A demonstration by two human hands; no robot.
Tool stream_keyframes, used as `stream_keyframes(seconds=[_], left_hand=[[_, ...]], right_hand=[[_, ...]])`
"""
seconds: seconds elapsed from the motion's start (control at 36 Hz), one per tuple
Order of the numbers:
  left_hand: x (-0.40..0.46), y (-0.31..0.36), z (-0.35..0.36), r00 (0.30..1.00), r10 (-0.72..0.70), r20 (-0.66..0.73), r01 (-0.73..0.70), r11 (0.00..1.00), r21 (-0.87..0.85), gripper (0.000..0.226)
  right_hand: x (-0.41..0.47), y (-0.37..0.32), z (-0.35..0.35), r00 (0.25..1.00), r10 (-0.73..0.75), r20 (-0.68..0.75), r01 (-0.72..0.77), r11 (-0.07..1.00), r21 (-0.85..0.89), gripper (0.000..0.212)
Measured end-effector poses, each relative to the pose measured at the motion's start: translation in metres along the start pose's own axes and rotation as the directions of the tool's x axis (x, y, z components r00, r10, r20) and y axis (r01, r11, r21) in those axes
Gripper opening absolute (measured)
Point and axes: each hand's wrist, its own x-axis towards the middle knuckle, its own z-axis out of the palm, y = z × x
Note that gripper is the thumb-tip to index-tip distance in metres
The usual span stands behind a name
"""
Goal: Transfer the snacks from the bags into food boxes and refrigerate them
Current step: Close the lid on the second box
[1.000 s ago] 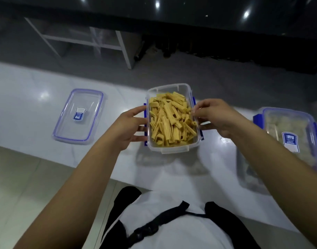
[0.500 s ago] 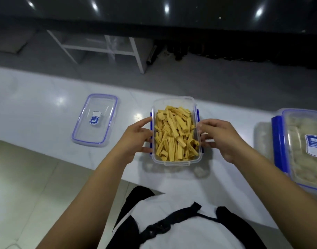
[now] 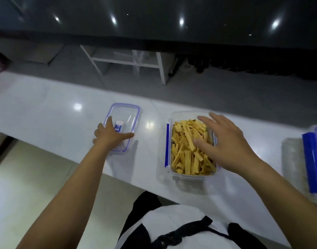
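- On the white counter (image 3: pixel 46 112) stands an uncovered clear food box (image 3: pixel 190 174) with blue side clips, filled with yellow snack sticks (image 3: pixel 185 150).
- Left of the box, its clear blue-rimmed lid (image 3: pixel 126 114) lies flat.
- Left hand (image 3: pixel 110 134) rests spread upon that lid, fingers apart, gripping nothing.
- Right hand (image 3: pixel 226 142) hovers open-palmed over the box's right side.
- Box and lid both run lengthwise away from the person.

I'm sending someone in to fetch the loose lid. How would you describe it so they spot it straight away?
On the long white counter, look left of the open box of yellow snack sticks. The lid lies flat there under the left hand: clear, blue-rimmed, with a small blue label, and nothing inside it.
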Motion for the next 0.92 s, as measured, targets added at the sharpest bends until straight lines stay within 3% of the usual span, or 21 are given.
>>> stream_keyframes(seconds=[0.08,0.25,0.33,0.42,0.44,0.5,0.56,0.58,0.64,0.72,0.78,0.86,0.92], left_hand=[[0.01,-0.005,0.007,0.999,0.008,0.048,-0.011,0.997,0.071,0.136],[0.026,-0.015,0.008,0.997,0.051,0.064,-0.061,0.984,0.169,0.143],[0.027,-0.016,-0.003,0.989,0.108,0.104,-0.122,0.982,0.145,0.139],[0.016,-0.014,-0.016,0.968,0.194,0.159,-0.193,0.981,-0.023,0.136],[0.009,-0.012,-0.021,0.958,0.234,0.166,-0.223,0.971,-0.083,0.136],[-0.007,-0.006,-0.03,0.924,0.352,0.153,-0.33,0.932,-0.151,0.137],[-0.027,0.001,-0.036,0.874,0.471,0.119,-0.45,0.877,-0.17,0.137],[-0.037,0.004,-0.038,0.85,0.516,0.108,-0.495,0.851,-0.177,0.136],[-0.052,0.008,-0.041,0.8,0.586,0.13,-0.555,0.804,-0.212,0.135],[-0.06,0.01,-0.045,0.692,0.694,0.199,-0.618,0.712,-0.333,0.134],[-0.052,0.009,-0.05,0.642,0.726,0.245,-0.556,0.661,-0.504,0.124],[-0.032,0.008,-0.059,0.598,0.697,0.395,-0.245,0.628,-0.738,0.102],[-0.024,0.01,-0.062,0.486,0.735,0.473,-0.114,0.59,-0.799,0.075]], right_hand=[[0.007,-0.026,0.02,0.986,-0.031,0.162,0.064,0.976,-0.209,0.08],[0.012,-0.067,0.06,0.98,-0.031,0.197,0.075,0.972,-0.221,0.084],[0.014,-0.088,0.069,0.989,-0.014,0.15,0.029,0.994,-0.102,0.079],[0.02,-0.107,0.072,0.996,0.079,0.035,-0.086,0.966,0.244,0.075],[0.023,-0.114,0.071,0.988,0.154,0.018,-0.147,0.896,0.419,0.072],[0.029,-0.13,0.069,0.948,0.304,0.089,-0.26,0.588,0.766,0.067],[0.033,-0.139,0.067,0.922,0.329,0.202,-0.294,0.26,0.92,0.062],[0.033,-0.142,0.066,0.926,0.309,0.219,-0.28,0.172,0.944,0.058],[0.032,-0.146,0.068,0.935,0.294,0.199,-0.236,0.095,0.967,0.051],[0.026,-0.147,0.069,0.911,0.382,0.154,-0.2,0.084,0.976,0.036],[0.018,-0.137,0.064,0.892,0.428,0.146,-0.207,0.1,0.973,0.026],[0.001,-0.12,0.048,0.894,0.42,0.159,-0.229,0.12,0.966,0.035],[-0.012,-0.119,0.04,0.884,0.454,0.111,-0.22,0.196,0.956,0.046]])
